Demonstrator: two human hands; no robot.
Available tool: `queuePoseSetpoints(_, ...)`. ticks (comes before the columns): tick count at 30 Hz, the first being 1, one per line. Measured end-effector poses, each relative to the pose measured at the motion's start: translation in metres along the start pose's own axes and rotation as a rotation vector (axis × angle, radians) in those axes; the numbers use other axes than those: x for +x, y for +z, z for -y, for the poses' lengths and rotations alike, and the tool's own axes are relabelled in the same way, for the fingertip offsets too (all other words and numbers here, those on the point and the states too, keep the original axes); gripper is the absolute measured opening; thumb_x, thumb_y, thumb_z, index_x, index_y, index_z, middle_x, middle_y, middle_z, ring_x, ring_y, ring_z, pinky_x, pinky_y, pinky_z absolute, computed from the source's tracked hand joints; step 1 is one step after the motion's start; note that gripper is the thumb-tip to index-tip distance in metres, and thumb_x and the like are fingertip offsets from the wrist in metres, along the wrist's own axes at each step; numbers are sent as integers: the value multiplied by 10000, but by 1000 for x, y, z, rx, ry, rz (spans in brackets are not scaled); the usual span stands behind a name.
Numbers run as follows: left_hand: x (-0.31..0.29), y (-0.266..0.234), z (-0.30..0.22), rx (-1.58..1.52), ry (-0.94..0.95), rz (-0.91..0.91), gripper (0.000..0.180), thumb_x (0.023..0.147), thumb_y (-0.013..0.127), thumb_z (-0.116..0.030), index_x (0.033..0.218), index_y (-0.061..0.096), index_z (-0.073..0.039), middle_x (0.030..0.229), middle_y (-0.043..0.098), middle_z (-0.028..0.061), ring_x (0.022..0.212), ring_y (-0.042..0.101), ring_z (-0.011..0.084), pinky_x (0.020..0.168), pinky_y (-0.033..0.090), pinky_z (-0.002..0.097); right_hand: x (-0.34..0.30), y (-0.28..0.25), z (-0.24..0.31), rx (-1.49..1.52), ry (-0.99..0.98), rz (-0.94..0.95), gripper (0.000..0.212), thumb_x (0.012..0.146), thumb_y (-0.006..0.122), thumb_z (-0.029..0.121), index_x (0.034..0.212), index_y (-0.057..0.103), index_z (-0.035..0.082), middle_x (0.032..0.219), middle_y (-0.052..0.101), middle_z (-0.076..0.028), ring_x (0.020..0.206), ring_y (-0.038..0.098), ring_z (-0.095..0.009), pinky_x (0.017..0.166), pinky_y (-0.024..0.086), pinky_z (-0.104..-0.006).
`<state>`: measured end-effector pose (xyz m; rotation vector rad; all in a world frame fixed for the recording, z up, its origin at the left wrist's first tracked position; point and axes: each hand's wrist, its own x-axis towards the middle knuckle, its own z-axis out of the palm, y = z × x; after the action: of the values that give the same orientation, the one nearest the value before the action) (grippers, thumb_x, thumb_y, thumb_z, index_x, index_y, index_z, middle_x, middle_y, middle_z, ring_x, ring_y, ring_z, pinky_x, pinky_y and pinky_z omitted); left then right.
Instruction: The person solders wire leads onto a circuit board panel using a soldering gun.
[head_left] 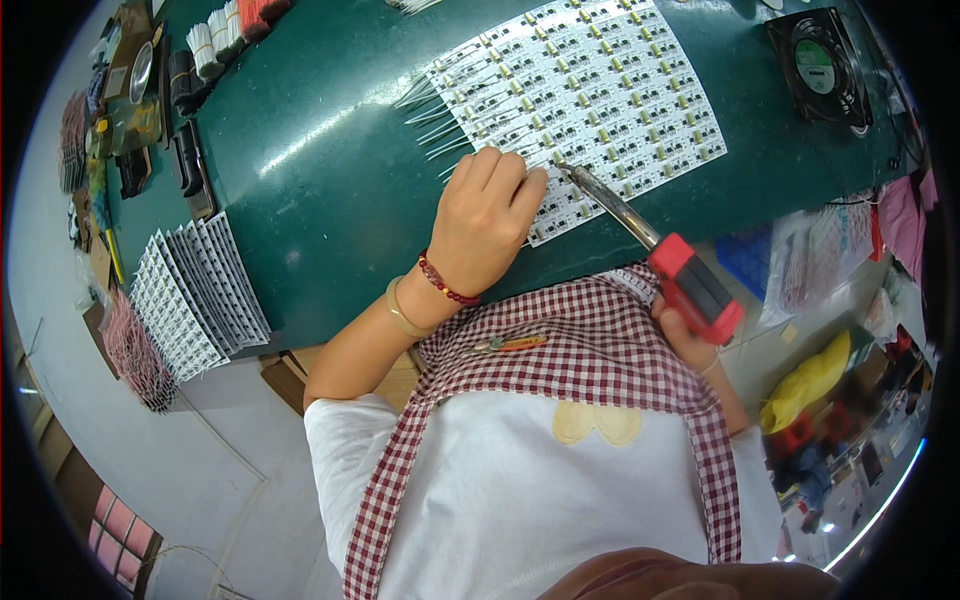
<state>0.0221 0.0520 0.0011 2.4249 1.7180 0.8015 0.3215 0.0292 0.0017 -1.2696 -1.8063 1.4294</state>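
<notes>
A large white panel of small circuit boards (668, 118) lies on the green table, with rows of tiny parts on it. Thin white wires (432, 122) stick out from its left side. Over the panel's near left part, my left hand (488, 212) has its fingers bent and pressed together; whatever they pinch is hidden beneath them. My right hand (686, 338) grips a soldering iron (697, 288) with a red and black handle. The iron's tip touches or hovers just above the panel, right beside my left fingertips; which one, I cannot tell.
A black fan (818, 68) stands at the far right of the green table (330, 180). Stacked circuit panels (200, 290) and a bundle of reddish wires (140, 350) sit at the left edge. Bundled white wires (205, 50) lie at the far left.
</notes>
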Motion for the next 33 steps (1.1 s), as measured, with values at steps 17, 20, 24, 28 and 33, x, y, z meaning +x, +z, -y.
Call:
queuePoseSetpoints(17, -1, 3, 3, -26, -23, -25, 194, 665, 608, -41, 857, 624, -28, 765, 454, 64, 726, 474, 222, 628, 385, 333, 5, -1, 7, -34, 30, 36, 210, 768, 697, 160, 909, 669, 7, 806, 635, -104, 636, 623, -220, 564, 482, -294)
queuePoseSetpoints(20, -1, 4, 3, -40, -42, -45, 217, 652, 638, 3, 863, 642, -50, 738, 457, 50, 698, 475, 216, 618, 383, 331, 5, -2, 7, -81, -2, 34, 196, 771, 693, 162, 887, 670, 5, 819, 639, -108, 643, 623, -223, 576, 485, -297)
queuePoseSetpoints(24, -1, 3, 3, -34, -50, -52, 250, 647, 666, 44, 871, 656, -66, 713, 461, 39, 671, 477, 209, 609, 384, 329, 2, -4, 3, -1, -1, 10, 203, 781, 687, 176, 887, 671, 4, 801, 643, -109, 658, 629, -233, 601, 493, -303)
queuePoseSetpoints(28, 0, 2, 2, -15, -48, -47, 246, 652, 669, 35, 873, 659, -72, 709, 461, 34, 672, 480, 206, 613, 381, 327, 2, -4, 8, 32, 17, 4, 208, 786, 685, 182, 891, 671, 3, 779, 647, -110, 677, 639, -244, 613, 498, -307)
queuePoseSetpoints(33, 2, -1, 1, 33, -30, -63, 231, 647, 682, 9, 857, 670, -87, 708, 484, 15, 709, 512, 191, 635, 374, 325, -3, -4, 2, 8, -1, 9, 200, 783, 685, 168, 893, 672, 2, 798, 656, -116, 682, 644, -251, 619, 503, -316)
